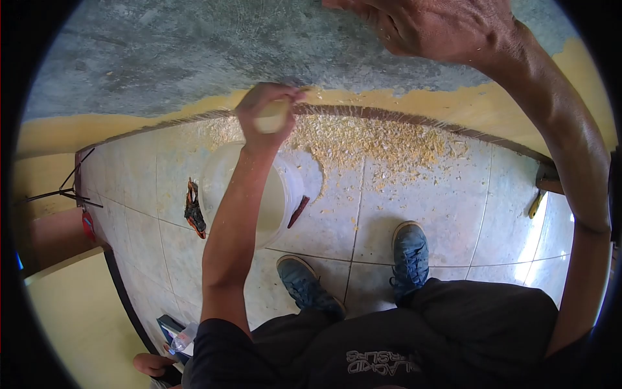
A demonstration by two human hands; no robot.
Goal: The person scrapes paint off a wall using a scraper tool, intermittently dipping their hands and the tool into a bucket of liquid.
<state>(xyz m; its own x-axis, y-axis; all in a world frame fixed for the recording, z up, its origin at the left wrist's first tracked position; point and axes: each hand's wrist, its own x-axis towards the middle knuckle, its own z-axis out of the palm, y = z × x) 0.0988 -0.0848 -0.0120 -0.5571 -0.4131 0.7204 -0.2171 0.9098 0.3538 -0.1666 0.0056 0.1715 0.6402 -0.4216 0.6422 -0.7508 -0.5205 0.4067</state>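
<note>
My left hand (262, 107) is closed around a pale, round, cup-like thing (271, 118), blurred by motion. It is close to the low yellow band of the wall, with the forearm passing over a white bucket (295, 188). Higher up, at the top edge of the view, my right hand (440, 27) is beside the grey, scraped wall (194, 58). Its fingers are curled and partly cut off, so what they hold, if anything, is hidden. Yellowish paint flakes (389, 146) lie thickly along the wall's foot.
A dark, crumpled object (194, 211) and a reddish-brown strip (298, 212) flank the bucket. Thin black rods (65, 189) stand at left. A yellow-handled tool (536, 205) lies at right. Another person's hand (152, 364) shows at lower left, near a clear plastic item (185, 338).
</note>
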